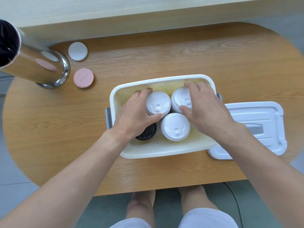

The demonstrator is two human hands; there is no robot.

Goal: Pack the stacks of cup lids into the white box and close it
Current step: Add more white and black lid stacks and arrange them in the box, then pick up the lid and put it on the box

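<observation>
Two bare knees (pixel 167 204) poke out under the wooden table (pixel 164 170), and above them both arms reach into the white box (pixel 158 153). The left hand (pixel 136 116) has its fingers wrapped around one white stack of lids (pixel 158 102), with a black stack (pixel 147 133) half hidden under its wrist, and a third white stack (pixel 175 126) stands beside it (all upright, probably so they fit close together). The right hand (pixel 204 109) curls around another white stack (pixel 181 99), and the box lid (pixel 256 119) waits just right of the box, so closing comes later.
</observation>
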